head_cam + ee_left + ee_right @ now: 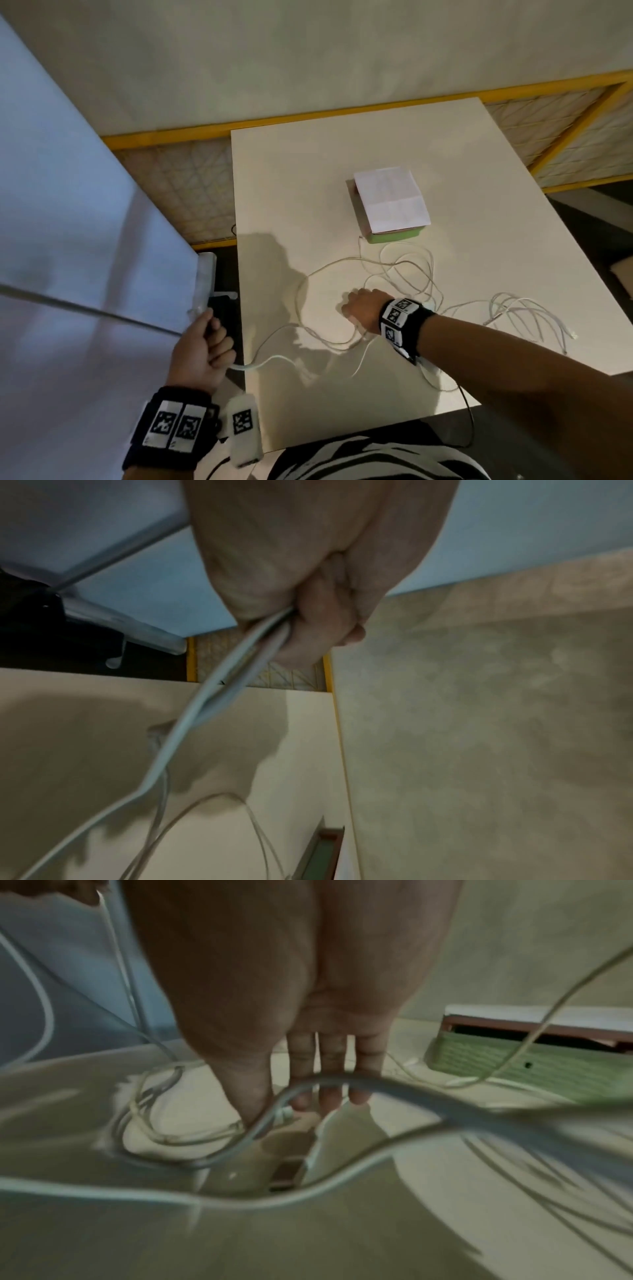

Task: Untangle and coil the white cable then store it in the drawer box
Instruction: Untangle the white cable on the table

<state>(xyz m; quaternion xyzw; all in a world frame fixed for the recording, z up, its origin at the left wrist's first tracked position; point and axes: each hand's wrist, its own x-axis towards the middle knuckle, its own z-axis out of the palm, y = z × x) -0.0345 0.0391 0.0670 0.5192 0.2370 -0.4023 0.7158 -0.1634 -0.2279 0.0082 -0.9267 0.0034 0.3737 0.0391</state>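
Note:
A long white cable [404, 270] lies in tangled loops over the white table [308, 164], with a looser bunch at the right edge. My left hand [205, 346] hangs off the table's left side, fist curled round two cable strands [212, 685] that run back onto the table. My right hand [363, 308] reaches down among the middle loops; its thumb and forefinger [274, 1112] pinch the cable [394, 1088] near a white plug, other fingers straight. The drawer box [394, 236], green-fronted with white paper on top, stands behind the loops, its drawer [514, 1061] slightly open.
A pale blue panel [68, 240] leans close on the left, with a metal tube and dark clamp [219, 305] at its corner. Yellow-framed mesh fencing [191, 192] runs behind the table. A thin black cord [471, 414] hangs off the front edge.

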